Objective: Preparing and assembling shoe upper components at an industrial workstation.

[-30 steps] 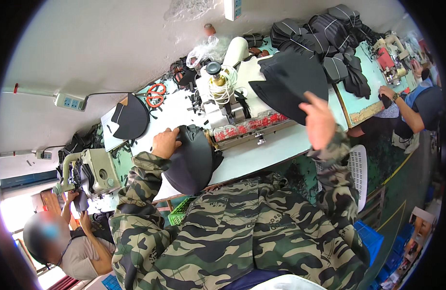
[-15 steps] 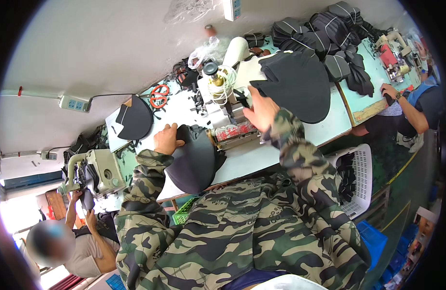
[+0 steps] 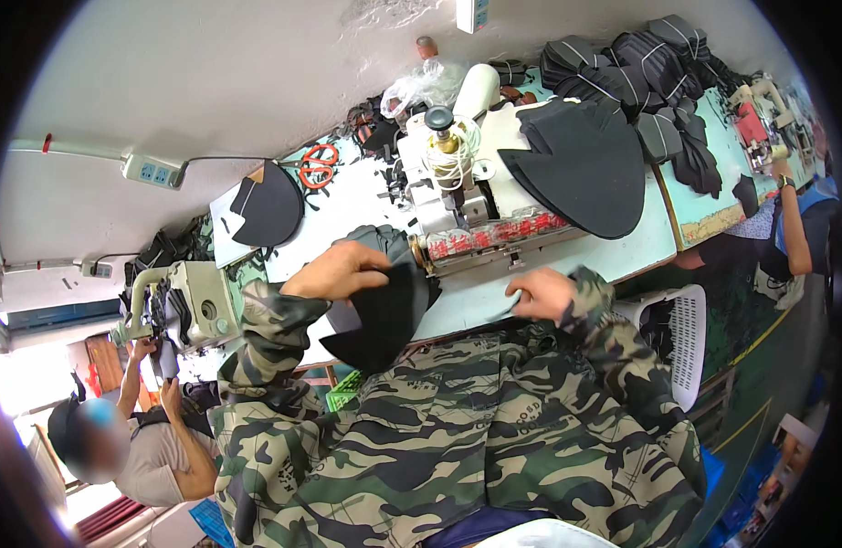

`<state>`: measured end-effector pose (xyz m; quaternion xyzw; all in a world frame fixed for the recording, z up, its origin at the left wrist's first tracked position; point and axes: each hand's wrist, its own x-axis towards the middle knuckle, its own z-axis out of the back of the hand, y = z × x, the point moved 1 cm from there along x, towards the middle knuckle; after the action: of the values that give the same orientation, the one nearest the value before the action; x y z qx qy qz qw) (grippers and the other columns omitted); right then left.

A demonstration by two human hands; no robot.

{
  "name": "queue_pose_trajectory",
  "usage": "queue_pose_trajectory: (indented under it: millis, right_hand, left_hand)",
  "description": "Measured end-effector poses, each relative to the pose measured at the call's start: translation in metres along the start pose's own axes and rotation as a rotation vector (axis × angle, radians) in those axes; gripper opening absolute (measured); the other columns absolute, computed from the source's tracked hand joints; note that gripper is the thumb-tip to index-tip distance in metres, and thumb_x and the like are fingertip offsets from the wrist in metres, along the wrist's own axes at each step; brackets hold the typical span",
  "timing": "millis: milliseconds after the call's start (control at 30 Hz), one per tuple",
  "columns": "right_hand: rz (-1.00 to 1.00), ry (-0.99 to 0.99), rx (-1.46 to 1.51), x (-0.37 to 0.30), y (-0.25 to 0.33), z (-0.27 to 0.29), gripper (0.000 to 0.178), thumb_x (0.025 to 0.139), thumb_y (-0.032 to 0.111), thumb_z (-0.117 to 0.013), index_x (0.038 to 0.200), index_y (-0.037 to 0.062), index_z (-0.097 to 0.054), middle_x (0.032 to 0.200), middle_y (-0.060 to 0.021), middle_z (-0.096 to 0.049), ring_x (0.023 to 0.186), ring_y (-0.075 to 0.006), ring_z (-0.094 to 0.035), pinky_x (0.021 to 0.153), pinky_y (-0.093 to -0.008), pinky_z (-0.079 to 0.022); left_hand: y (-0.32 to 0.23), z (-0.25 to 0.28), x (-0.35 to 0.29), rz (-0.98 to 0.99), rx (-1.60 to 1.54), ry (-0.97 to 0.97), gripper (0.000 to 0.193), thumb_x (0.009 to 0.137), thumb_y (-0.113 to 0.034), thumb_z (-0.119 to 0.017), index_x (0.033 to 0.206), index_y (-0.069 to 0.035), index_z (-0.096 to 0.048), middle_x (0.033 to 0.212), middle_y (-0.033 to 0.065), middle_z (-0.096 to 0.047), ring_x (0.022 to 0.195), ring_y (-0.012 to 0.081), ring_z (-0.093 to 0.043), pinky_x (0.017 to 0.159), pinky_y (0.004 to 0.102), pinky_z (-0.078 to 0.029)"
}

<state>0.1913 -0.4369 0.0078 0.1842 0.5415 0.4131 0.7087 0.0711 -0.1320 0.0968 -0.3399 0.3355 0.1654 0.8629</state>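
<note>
My left hand (image 3: 337, 271) pinches the upper edge of a black curved fabric panel (image 3: 389, 315), which tilts over the table's near edge with a notch at its lower end. More dark panels (image 3: 380, 240) lie just behind that hand. To the right, my right hand (image 3: 542, 294) hovers in front of the sewing machine (image 3: 453, 196), its fingers closed. Something small and thin shows at its fingertips, too blurred to name. A larger pile of black notched panels (image 3: 585, 164) rests on the right side of the machine.
Orange-handled scissors (image 3: 318, 166) and a black rounded stack (image 3: 273, 205) lie at the left of the white table (image 3: 622, 251). Tied black bundles (image 3: 654, 64) are heaped behind. A white basket (image 3: 688, 347) stands at the right. Co-workers sit at both sides.
My right hand has come away from the machine toward the table's near edge. My left hand has shifted over the black panel and turned it, with its notched end now toward me.
</note>
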Motion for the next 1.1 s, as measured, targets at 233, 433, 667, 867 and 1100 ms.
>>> queue_pose_trajectory:
  millis: [233, 433, 667, 867, 1100]
  right_hand:
    - [0.356, -0.244, 1.158, -0.006, 0.005, -0.043, 0.07, 0.079, 0.017, -0.069, 0.138, 0.0034, -0.035, 0.123, -0.0144, -0.055, 0.114, -0.0239, -0.052, 0.098, -0.0318, -0.038]
    - [0.089, -0.967, 0.371, -0.008, 0.043, -0.039, 0.072, 0.075, 0.008, -0.064, 0.139, 0.0065, -0.032, 0.107, -0.0264, -0.06, 0.092, -0.0411, -0.06, 0.079, -0.0408, -0.048]
    - [0.168, -1.017, 0.328, 0.004, 0.047, -0.037, 0.04, 0.078, 0.004, -0.059, 0.118, 0.0041, -0.057, 0.101, -0.0209, -0.063, 0.087, -0.0389, -0.062, 0.074, -0.04, -0.049]
    - [0.156, -0.791, 0.22, -0.02, 0.068, -0.032, 0.033, 0.079, 0.014, -0.063, 0.11, 0.0033, -0.059, 0.091, -0.0208, -0.064, 0.079, -0.0368, -0.064, 0.071, -0.0393, -0.051]
    - [0.142, -0.704, 0.458, -0.039, 0.077, -0.058, 0.026, 0.08, 0.014, -0.065, 0.103, 0.0033, -0.064, 0.08, -0.0153, -0.067, 0.066, -0.0258, -0.065, 0.062, -0.0315, -0.051]
  left_hand:
    - [-0.037, -0.027, 0.036, -0.329, -0.438, 0.038, 0.015, 0.089, -0.013, -0.056, 0.088, 0.002, -0.059, 0.067, -0.0007, -0.053, 0.063, 0.0058, -0.045, 0.058, 0.025, -0.04]
    - [-0.038, -0.05, 0.065, -0.088, -0.25, -0.165, 0.024, 0.091, -0.02, -0.05, 0.089, 0.003, -0.059, 0.064, 0.0099, -0.056, 0.049, 0.0186, -0.056, 0.055, 0.0354, -0.047]
    - [-0.018, -0.051, 0.092, -0.172, 0.071, -0.319, 0.031, 0.09, -0.026, -0.05, 0.093, 0.003, -0.061, 0.08, 0.0228, -0.063, 0.07, 0.0325, -0.062, 0.069, 0.0413, -0.048]
    - [-0.036, -0.025, 0.12, -0.284, -0.137, -0.095, 0.03, 0.087, -0.023, -0.056, 0.1, 0.003, -0.062, 0.088, 0.0186, -0.065, 0.08, 0.0302, -0.062, 0.074, 0.0371, -0.047]
    - [-0.043, -0.04, 0.111, -0.218, -0.146, -0.217, 0.024, 0.09, -0.018, -0.052, 0.091, 0.004, -0.061, 0.072, 0.0114, -0.061, 0.058, 0.0175, -0.056, 0.056, 0.0311, -0.045]
